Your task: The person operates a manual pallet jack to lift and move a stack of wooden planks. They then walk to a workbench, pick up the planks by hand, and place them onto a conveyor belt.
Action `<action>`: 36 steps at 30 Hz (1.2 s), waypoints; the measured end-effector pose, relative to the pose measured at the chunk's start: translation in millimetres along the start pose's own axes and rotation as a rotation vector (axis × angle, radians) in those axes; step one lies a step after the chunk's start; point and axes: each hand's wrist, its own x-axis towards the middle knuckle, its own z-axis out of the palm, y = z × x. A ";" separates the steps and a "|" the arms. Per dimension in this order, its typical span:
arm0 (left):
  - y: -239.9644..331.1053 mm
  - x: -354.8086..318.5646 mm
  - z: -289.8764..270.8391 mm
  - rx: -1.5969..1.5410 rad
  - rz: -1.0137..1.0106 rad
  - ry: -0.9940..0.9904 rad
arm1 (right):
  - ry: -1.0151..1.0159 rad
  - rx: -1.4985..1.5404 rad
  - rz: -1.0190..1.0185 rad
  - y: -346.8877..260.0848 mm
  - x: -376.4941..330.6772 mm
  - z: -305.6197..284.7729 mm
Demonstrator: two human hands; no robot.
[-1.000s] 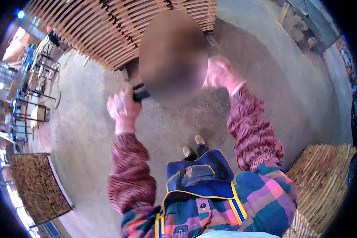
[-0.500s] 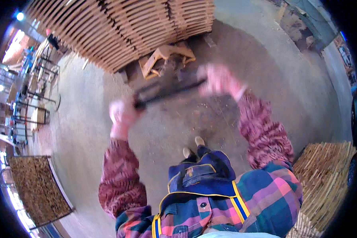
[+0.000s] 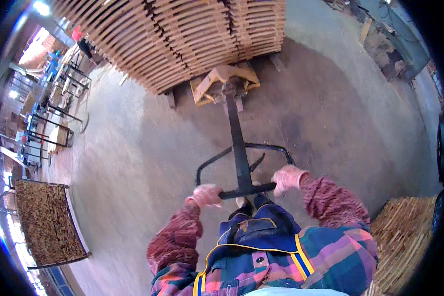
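A pallet jack stretches ahead of me, with a yellow frame [image 3: 207, 90] at its far end. Its black handle [image 3: 238, 143] slopes down towards my waist and ends in a looped grip with a crossbar. My left hand [image 3: 205, 195], in a pale pink glove, is closed around the left end of the grip. The gloved right hand [image 3: 287, 180] holds the grip's right end. Beyond the yellow frame stands a large stack of wooden slats [image 3: 197, 42], laid in rows; the jack's forks are hidden beneath it.
Concrete floor [image 3: 133, 148] surrounds my feet. To the left stand a brown slatted stack [image 3: 47, 222] and metal-legged benches [image 3: 59, 106]; a person in red [image 3: 79, 37] is far behind them. Another pile of thin wood strips [image 3: 404, 237] lies at the near right.
The handle has swung down and towards my body, with both hands moving nearer to my waist. It was blurred and foreshortened before; its full length shows now.
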 end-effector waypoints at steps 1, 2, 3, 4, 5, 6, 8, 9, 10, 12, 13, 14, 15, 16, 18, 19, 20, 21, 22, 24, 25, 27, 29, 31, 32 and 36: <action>-1.6 -17.2 -44.4 -0.075 -0.083 0.004 | 0.046 -0.027 0.022 -5.2 -19.1 -50.1; -2.8 -28.5 -78.0 0.034 -0.132 0.192 | 0.233 -0.021 -0.091 2.8 -25.5 -84.0; 6.0 -39.9 -130.5 0.098 -0.130 0.261 | 0.457 -0.078 -0.129 20.5 -26.1 -105.8; 3.5 -48.4 -158.7 0.151 -0.169 0.474 | 0.530 0.162 -0.172 19.5 -37.0 -147.3; -4.8 -47.4 -187.0 0.099 -0.230 0.572 | 0.586 0.086 -0.129 28.4 -33.2 -178.0; -7.2 -48.4 -200.4 0.008 -0.265 0.715 | 0.611 0.132 -0.019 15.5 -39.3 -198.8; 3.1 -51.6 -190.9 -0.031 -0.302 0.882 | 0.646 0.187 0.072 5.0 -40.5 -212.0; 3.1 -41.0 -143.2 0.061 -0.300 0.943 | 0.754 0.209 -0.152 8.9 -31.9 -173.4; 6.7 -27.3 -101.5 0.178 -0.271 1.049 | 0.816 0.122 -0.087 23.8 -23.0 -117.1; 38.8 -5.9 -23.1 0.218 -0.224 0.988 | 0.427 -0.012 0.203 16.9 -41.9 -45.0; 54.8 -8.6 21.0 0.225 -0.328 0.804 | 0.447 -0.026 0.155 10.0 -38.4 -4.3; 59.5 4.3 54.0 0.110 -0.279 0.900 | 0.191 0.005 0.192 12.3 -13.2 17.0; 55.1 14.9 74.6 0.098 -0.232 0.773 | 0.103 -0.004 0.212 13.6 -0.6 39.7; 53.5 21.7 81.2 0.088 -0.198 0.662 | 0.026 -0.026 0.221 18.0 7.6 47.1; 28.0 11.7 43.0 0.010 0.015 0.490 | 0.106 -0.043 0.047 37.1 3.9 33.2; 11.2 -2.2 31.6 -0.038 0.113 0.390 | 0.131 -0.049 -0.050 38.6 -1.1 29.9; -5.0 -8.1 21.7 0.027 0.240 0.450 | 0.111 -0.054 -0.098 44.0 -3.7 22.0; -24.5 -11.7 11.7 0.098 0.366 0.508 | 0.096 -0.058 -0.146 47.8 -5.4 11.8; -37.5 -10.2 4.7 0.165 0.493 0.558 | 0.071 -0.059 -0.194 48.9 -5.0 2.0; -20.2 2.4 -9.3 0.368 0.289 0.148 | 0.036 -0.073 -0.217 51.5 5.4 2.0; -18.1 13.7 1.5 0.354 0.271 0.075 | 0.044 -0.027 -0.243 62.1 9.8 19.0; -23.4 37.4 43.3 0.276 0.222 -0.028 | 0.110 0.066 -0.353 86.4 28.7 94.9; -25.7 66.3 99.3 0.170 0.188 -0.102 | -0.004 0.096 -0.252 90.3 58.3 175.8; -34.8 102.7 171.1 0.176 0.214 -0.120 | -0.125 0.066 -0.169 90.3 93.5 218.1; -38.9 124.5 204.8 0.183 0.227 -0.118 | -0.182 0.013 -0.128 83.8 117.3 229.8; -37.6 183.1 289.0 -0.121 -0.105 -0.017 | -0.131 -0.001 -0.146 93.6 151.0 261.2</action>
